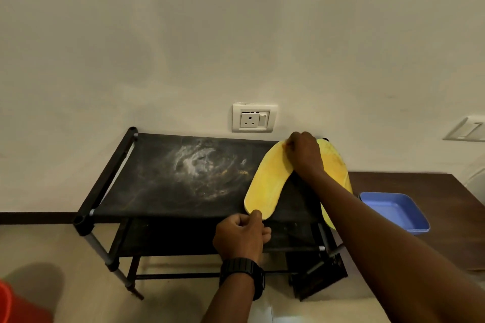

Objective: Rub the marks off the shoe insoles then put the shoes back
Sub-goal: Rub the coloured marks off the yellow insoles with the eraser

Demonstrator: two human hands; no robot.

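Observation:
Two yellow shoe insoles lie on the right part of a black shoe rack's top shelf point(162, 191). The left insole point(267, 181) runs from the wall down to the shelf's front edge. The right insole point(336, 162) is partly hidden under my right forearm. My left hand point(241, 237) pinches the near end of the left insole at the shelf's front edge. My right hand point(305, 155) rests, fingers bent, on the far end of the left insole near the wall; what it may hold is hidden.
White and yellowish smears point(204, 162) cover the middle of the top shelf. A blue plastic tray point(393, 210) sits on a dark brown surface to the right. A wall socket point(253, 118) is above the rack. A red object point(15, 307) shows at bottom left.

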